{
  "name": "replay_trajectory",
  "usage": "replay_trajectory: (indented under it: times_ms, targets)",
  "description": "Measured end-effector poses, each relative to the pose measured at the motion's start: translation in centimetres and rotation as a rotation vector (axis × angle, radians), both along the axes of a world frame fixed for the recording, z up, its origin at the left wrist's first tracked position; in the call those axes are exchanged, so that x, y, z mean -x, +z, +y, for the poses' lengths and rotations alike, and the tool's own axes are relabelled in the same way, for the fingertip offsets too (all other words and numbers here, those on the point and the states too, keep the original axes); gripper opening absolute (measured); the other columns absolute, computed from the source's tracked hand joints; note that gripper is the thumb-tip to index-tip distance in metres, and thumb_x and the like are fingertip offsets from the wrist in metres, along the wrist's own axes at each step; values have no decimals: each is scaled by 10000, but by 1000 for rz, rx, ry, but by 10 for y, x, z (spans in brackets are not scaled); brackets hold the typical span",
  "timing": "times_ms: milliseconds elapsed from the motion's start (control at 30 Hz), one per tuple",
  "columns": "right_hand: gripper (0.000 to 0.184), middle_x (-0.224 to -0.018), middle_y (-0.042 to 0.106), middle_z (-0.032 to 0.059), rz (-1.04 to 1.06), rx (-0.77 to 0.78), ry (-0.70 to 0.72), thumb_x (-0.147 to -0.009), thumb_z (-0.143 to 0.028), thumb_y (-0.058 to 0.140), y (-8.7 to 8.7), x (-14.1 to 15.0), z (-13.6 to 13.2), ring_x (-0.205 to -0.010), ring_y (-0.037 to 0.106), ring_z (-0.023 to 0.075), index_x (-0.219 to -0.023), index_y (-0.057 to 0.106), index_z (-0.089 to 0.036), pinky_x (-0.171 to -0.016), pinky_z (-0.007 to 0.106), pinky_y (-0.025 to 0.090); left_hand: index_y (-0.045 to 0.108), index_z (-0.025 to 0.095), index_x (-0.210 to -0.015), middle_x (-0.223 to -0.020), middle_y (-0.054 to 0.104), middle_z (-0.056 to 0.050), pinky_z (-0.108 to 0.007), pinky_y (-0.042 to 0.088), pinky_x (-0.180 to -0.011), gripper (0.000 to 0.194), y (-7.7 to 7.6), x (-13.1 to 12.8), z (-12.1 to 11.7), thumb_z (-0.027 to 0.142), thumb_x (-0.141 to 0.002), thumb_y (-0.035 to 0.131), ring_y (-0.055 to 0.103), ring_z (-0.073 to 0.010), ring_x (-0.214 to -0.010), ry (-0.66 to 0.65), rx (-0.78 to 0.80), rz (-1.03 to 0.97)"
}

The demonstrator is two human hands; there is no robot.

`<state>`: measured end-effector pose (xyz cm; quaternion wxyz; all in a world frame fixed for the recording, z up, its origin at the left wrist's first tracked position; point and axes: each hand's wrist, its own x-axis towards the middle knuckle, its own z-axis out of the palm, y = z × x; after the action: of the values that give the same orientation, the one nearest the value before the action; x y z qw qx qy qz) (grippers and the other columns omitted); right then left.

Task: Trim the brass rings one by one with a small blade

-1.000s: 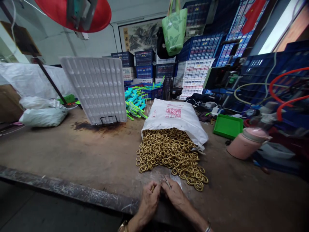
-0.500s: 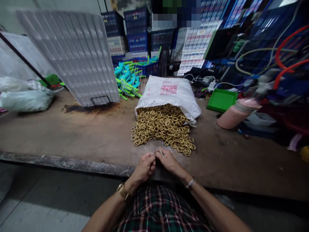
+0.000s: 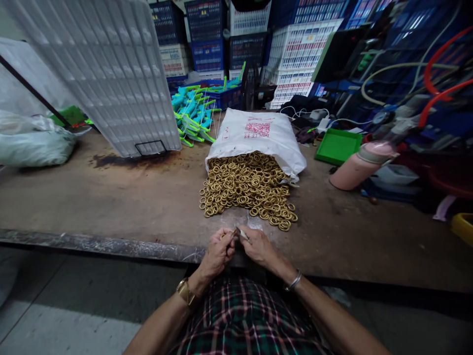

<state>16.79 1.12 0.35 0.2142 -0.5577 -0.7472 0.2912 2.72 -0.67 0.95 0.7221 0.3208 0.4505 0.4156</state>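
Note:
Close to the table's front edge, my left hand is closed on a gold-coloured ring, mostly hidden by the fingers. My right hand grips a small blade-like tool, its tip meeting the left fingertips; its exact kind is too small to make out. Just beyond both hands lies a heap of gold-coloured rings. They spill from the mouth of a white sack with red print, which rests on its side.
The wooden table carries a ribbed translucent panel at left, turquoise and green plastic pieces behind, and a green tray and pink bottle at right. A plastic bag lies far left. Stacked crates stand behind.
The view has tipped slightly downward. My hands stay together at the same place by the table edge; the gold ring now shows between the left fingers, and the right hand's tool is more visible.

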Motion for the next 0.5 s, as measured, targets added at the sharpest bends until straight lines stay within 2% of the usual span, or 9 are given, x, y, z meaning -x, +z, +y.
replay_trajectory:
  times_ms: [133, 400, 500]
  targets:
    - [196, -680, 598, 29, -180, -33, 108, -699, -109, 393, 0, 3, -6, -588, 475, 128, -788, 553, -180, -569, 239, 272, 444, 179, -760, -525, 416, 84, -141, 191, -340, 361, 1, 0, -2, 513, -722, 575, 303, -19, -357, 12, -62, 111]
    - [294, -709, 631, 53, -308, 17, 142, -706, -84, 375, 7, 6, -2, -603, 523, 146, -916, 566, -161, -567, 250, 283, 452, 171, -694, -490, 409, 73, -169, 233, -396, 314, 7, 1, -2, 463, -747, 555, 306, -35, -392, 41, -178, 242]
    - [310, -733, 647, 73, -383, 27, 124, -731, -93, 386, 5, 4, 4, -627, 551, 159, -985, 555, -148, -561, 256, 281, 441, 175, -697, -492, 398, 77, -166, 211, -388, 313, 9, 2, -6, 461, -760, 553, 286, -29, -384, 1, -152, 192]
